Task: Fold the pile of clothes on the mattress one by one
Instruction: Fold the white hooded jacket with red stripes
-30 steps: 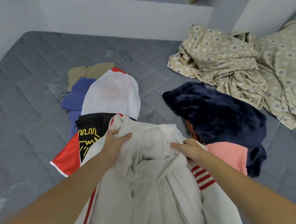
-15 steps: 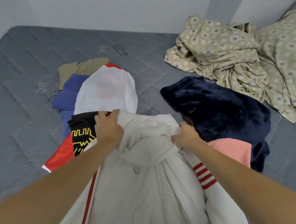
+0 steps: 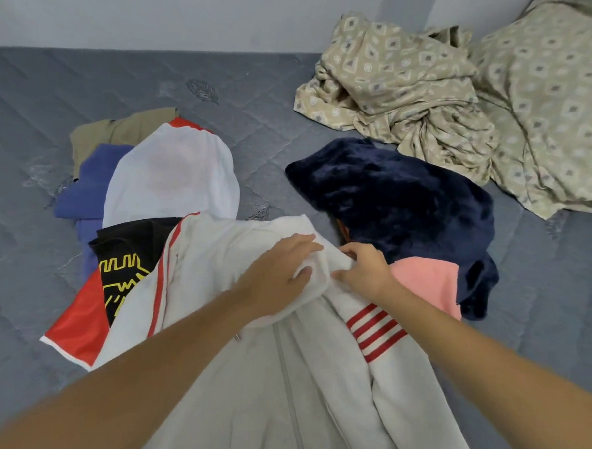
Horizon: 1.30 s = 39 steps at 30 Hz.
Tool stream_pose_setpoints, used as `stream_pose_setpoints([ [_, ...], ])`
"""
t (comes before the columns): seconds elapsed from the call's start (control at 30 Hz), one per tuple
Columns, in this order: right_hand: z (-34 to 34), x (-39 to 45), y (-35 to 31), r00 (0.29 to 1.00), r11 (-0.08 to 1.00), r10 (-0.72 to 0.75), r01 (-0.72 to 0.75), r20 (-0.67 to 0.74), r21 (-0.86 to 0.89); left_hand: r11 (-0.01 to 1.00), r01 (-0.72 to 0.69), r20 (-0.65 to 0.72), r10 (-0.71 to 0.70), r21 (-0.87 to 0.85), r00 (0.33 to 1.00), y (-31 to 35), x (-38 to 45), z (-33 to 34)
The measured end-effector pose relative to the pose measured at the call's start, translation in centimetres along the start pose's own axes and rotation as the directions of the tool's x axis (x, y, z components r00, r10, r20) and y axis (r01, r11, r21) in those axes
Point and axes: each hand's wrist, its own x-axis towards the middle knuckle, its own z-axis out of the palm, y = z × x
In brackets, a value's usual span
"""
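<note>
A white zip hoodie (image 3: 261,380) with red stripes lies spread in front of me on the grey mattress (image 3: 27,169). My left hand (image 3: 276,276) lies over the hood with its fingers stretched, the thumb tucked against the fabric. Just to its right, my right hand (image 3: 362,272) pinches the hood's cloth. Under and beside the hoodie lie a black and red jersey (image 3: 119,274), a white garment (image 3: 175,175), a blue one (image 3: 87,194), a khaki one (image 3: 121,128), a pink one (image 3: 424,286) and a navy fleece (image 3: 399,198).
A crumpled beige patterned sheet (image 3: 452,96) covers the mattress's far right. A pale wall (image 3: 174,18) runs along the mattress's far edge. Bare mattress shows at the left and far centre.
My left hand has moved right across the hood, from the hoodie's left shoulder to beside my right hand. The hood has been pushed flatter. The left shoulder with its red stripe is now uncovered.
</note>
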Motion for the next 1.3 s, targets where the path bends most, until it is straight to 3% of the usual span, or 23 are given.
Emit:
stream_pose_setpoints([
  [0.1,-1.7,0.5,1.3,0.998,0.998,-0.055,0.055,0.014,0.010,0.999,0.001,0.177,0.009,-0.054,0.984,2.6,4.7,0.3],
  [0.2,-3.6,0.1,2.0,0.985,0.986,-0.164,0.163,0.047,0.019,0.992,-0.004,0.467,-0.057,0.129,0.882,4.8,8.9,-0.6],
  [0.3,-5.0,-0.9,3.2,0.979,0.980,-0.197,0.194,0.059,0.042,0.977,0.012,0.575,-0.134,0.212,0.807,6.5,11.6,-1.5],
  [0.43,-6.4,-2.4,4.1,0.990,0.960,-0.135,0.122,0.036,0.251,0.983,0.016,0.500,-0.107,0.183,0.859,9.1,13.5,-2.9],
  [0.5,-6.5,-3.2,4.7,0.990,0.944,-0.105,0.069,0.094,0.324,0.988,0.035,0.417,-0.095,0.148,0.904,9.4,13.9,-3.3],
  [0.57,-6.0,-3.8,6.2,0.988,0.977,-0.055,0.023,0.143,0.214,0.988,0.076,0.336,-0.117,0.134,0.935,9.1,13.9,-3.2],
  [0.67,-6.6,-4.3,7.9,1.000,0.994,-0.021,0.019,0.015,0.104,0.982,0.125,0.285,-0.161,0.140,0.945,8.5,13.6,-2.1],
  [0.8,-8.8,-4.7,9.1,0.977,0.982,-0.188,0.187,-0.100,-0.021,0.994,0.081,0.437,-0.105,0.073,0.894,11.1,13.6,0.4],
  [0.9,-9.7,-4.2,10.3,0.982,0.972,-0.150,0.167,-0.111,0.166,0.997,-0.005,0.496,-0.035,0.079,0.868,12.6,14.7,1.6],
  [1.0,-12.2,-4.6,11.5,0.995,0.869,-0.034,-0.019,0.098,0.494,1.000,-0.006,0.344,0.006,0.000,0.939,12.7,15.7,1.6],
  [1.03,-12.8,-4.5,12.4,0.980,0.874,-0.032,-0.068,0.198,0.480,1.000,-0.009,0.254,0.015,-0.023,0.967,12.6,16.0,1.4],
  [1.1,-13.8,-4.1,14.4,0.959,0.958,-0.033,-0.051,0.282,0.284,0.999,0.014,0.125,-0.008,-0.048,0.992,12.8,16.5,1.1],
  [1.17,-15.0,-3.4,16.5,0.966,0.982,-0.049,0.000,0.254,0.190,0.998,0.052,0.201,-0.045,-0.026,0.979,13.5,17.1,1.3],
  [1.23,-16.5,-2.9,18.1,0.967,0.974,-0.138,0.093,0.212,0.208,0.997,0.044,0.396,-0.064,0.059,0.916,14.9,17.7,2.4],
  [1.3,-17.9,-2.7,19.1,0.967,0.966,-0.186,0.148,0.174,0.211,0.990,-0.010,0.507,-0.062,0.137,0.860,16.5,18.6,3.8],
])
